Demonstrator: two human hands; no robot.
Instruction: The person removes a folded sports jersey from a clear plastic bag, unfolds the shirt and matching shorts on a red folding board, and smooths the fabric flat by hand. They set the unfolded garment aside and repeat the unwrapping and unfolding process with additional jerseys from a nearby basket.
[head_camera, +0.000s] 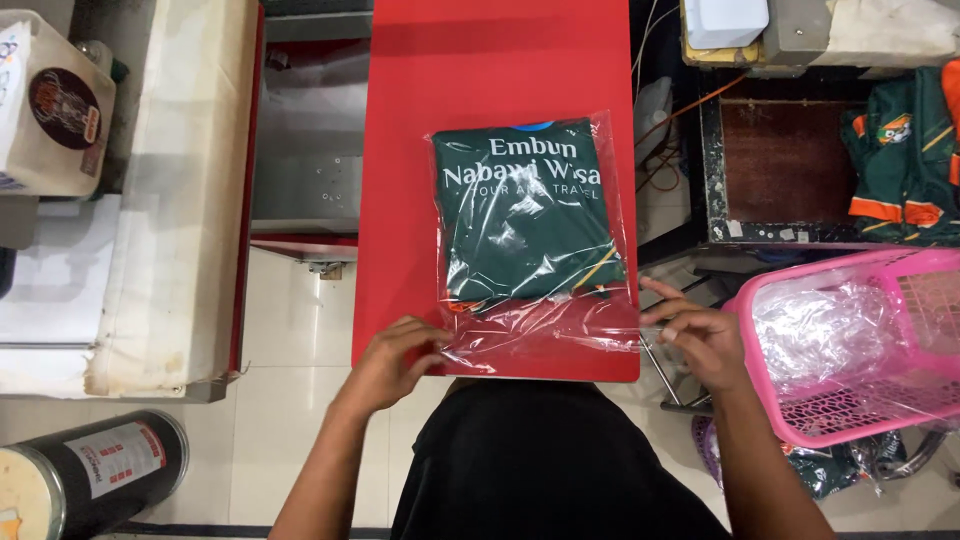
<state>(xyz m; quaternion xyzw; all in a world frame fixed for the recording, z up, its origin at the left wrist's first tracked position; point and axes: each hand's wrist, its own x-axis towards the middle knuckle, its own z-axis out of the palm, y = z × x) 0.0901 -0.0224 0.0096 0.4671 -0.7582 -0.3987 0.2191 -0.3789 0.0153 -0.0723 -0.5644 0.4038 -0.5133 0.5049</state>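
A folded dark green garment with white lettering (525, 210) lies inside a clear plastic bag (600, 325) on a narrow red table (480, 70). The bag's open flap end points toward me at the table's near edge. My left hand (400, 355) pinches the flap's left corner. My right hand (695, 335) pinches its right corner, just past the table's right edge. Both hands hold the plastic stretched flat between them.
A pink plastic basket (770, 390) holding clear bags stands at my right. More green and orange garments (905, 160) lie on a dark stand at the far right. A black cylinder (95, 475) rests on the floor at lower left; a white-covered bench (190, 190) runs along the left.
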